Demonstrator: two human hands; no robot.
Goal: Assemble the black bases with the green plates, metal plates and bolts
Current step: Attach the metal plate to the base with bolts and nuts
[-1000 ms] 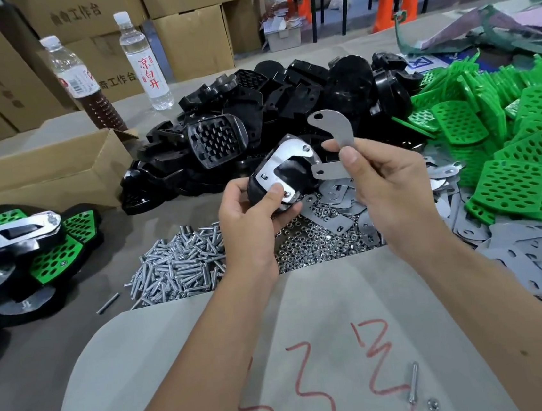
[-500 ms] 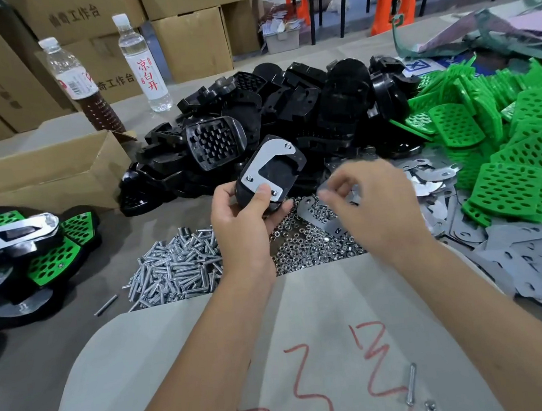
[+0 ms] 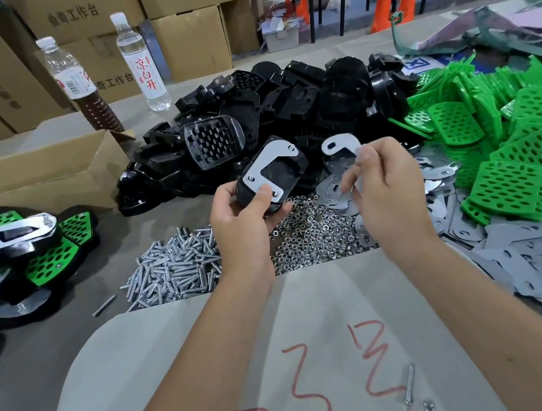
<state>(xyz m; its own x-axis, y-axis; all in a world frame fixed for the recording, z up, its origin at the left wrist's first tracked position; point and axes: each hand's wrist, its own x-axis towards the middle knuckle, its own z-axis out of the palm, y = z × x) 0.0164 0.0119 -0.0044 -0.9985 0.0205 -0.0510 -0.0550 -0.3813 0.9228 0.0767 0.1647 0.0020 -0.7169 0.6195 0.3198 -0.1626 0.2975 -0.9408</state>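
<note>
— Where am I working?
— A small assembly workshop: my bench (image 3: pixel 30 381) carries heaps of black bases (image 3: pixel 285 103), green plates (image 3: pixel 506 133), bolts (image 3: pixel 172 269) and nuts (image 3: pixel 313 237), with stacked cartons (image 3: pixel 188 40) behind.

Your pile of silver steel bolts (image 3: pixel 172 269) lies left of the heap of small shiny nuts (image 3: pixel 313 237). Behind both sits the mound of black plastic bases (image 3: pixel 285 103); the perforated green plastic plates (image 3: pixel 516 132) lie to its right.
</note>
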